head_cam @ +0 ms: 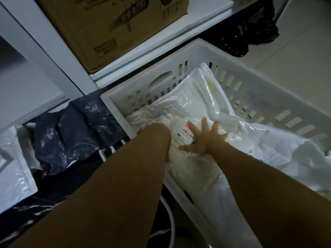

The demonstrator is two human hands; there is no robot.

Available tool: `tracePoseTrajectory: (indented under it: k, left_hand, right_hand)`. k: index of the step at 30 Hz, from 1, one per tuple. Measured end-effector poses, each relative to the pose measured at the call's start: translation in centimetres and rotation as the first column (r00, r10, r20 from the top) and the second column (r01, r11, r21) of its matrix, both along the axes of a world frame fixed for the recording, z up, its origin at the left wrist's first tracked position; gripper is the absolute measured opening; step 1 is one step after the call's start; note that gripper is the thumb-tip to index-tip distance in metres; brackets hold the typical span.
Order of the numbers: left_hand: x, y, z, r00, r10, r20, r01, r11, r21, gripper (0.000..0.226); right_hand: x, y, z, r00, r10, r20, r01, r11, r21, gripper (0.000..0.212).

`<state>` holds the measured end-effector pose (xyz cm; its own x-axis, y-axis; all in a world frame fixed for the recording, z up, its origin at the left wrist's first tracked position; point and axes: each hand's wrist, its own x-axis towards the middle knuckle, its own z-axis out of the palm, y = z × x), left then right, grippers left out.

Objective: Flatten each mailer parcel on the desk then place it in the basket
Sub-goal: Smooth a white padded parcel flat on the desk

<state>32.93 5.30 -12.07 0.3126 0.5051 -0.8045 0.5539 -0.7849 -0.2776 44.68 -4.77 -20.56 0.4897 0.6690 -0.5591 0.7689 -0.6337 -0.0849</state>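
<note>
1. Mailer parcel, a clear crinkled plastic bag with a white barcode label point(186, 138), lies on top of the pile inside the white slotted plastic basket point(268, 97). I judge this as the placing step, nearly done: the parcel is already in the basket and being pressed down.
2. My right hand point(202, 138) lies flat on the parcel beside the label, fingers spread wide and straight, holding nothing.
3. My left hand point(152, 128) is at the parcel's left edge by the basket's near wall. The forearm hides the fingers; I cannot tell whether they grip the bag or only rest on it.
4. Next move, as I judge it: lift both hands clear and go back for another parcel.
5. Other white plastic mailers point(268, 145) fill the basket's right side and spill over its rim; a tall pile may slide.
6. Left of the basket: a crumpled dark navy plastic mailer bag point(71, 126) and a white glossy mailer point(16, 176), likely next in line.
7. Farther back: a white shelf point(161, 42) with a brown cardboard box point(107, 29), and black plastic bags point(250, 38) on the tiled floor. None blocks the hands.
</note>
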Motion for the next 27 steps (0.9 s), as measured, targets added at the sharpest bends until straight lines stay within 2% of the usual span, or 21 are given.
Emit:
tracePoseTrajectory:
  k: [4,7,10,13,15,20,23,27]
  left_hand:
    - [-0.2,-0.3,-0.5,0.998,-0.054,0.018,0.053,0.996,0.075,0.095]
    - [-0.5,-1.1,0.2,0.992,-0.127,0.008,0.125,0.982,0.139,0.067]
    - [-1.3,-1.7,1.5,0.961,-0.203,0.189,0.167,0.967,0.192,0.045]
    - [-2.3,-2.4,3.6,0.866,-0.314,0.388,0.195,0.929,0.316,0.031]
    - [-3.0,-3.0,5.6,0.805,-0.37,0.464,0.193,0.902,0.385,0.027]
    - [-5.7,-4.8,10.2,0.736,-0.38,0.56,0.133,0.892,0.432,0.026]
    - [-8.0,-6.0,12.6,0.697,-0.379,0.609,0.104,0.893,0.437,0.03]
    - [-12.5,-7.1,15.8,0.659,-0.304,0.688,0.043,0.928,0.37,0.029]
  right_hand:
    - [-0.9,0.1,0.7,0.999,-0.035,0.042,0.034,0.999,0.02,0.11]
    - [-2.6,0.5,1.9,0.989,-0.078,0.124,0.078,0.997,0.011,0.107]
    - [-3.8,0.3,3.4,0.977,-0.089,0.193,0.086,0.996,0.025,0.091]
    - [-4.4,-0.9,4.9,0.965,-0.027,0.26,0.03,0.999,-0.011,0.075]
    - [-4.6,-2.0,6.5,0.967,-0.049,0.248,0.052,0.999,-0.007,0.073]
    - [-5.8,-2.8,13.0,0.967,-0.086,0.24,0.074,0.996,0.056,0.075]
    - [-7.6,-2.8,17.3,0.96,-0.068,0.272,0.042,0.994,0.102,0.065]
    - [-10.6,-2.8,22.1,0.954,0.001,0.299,-0.04,0.992,0.123,0.049]
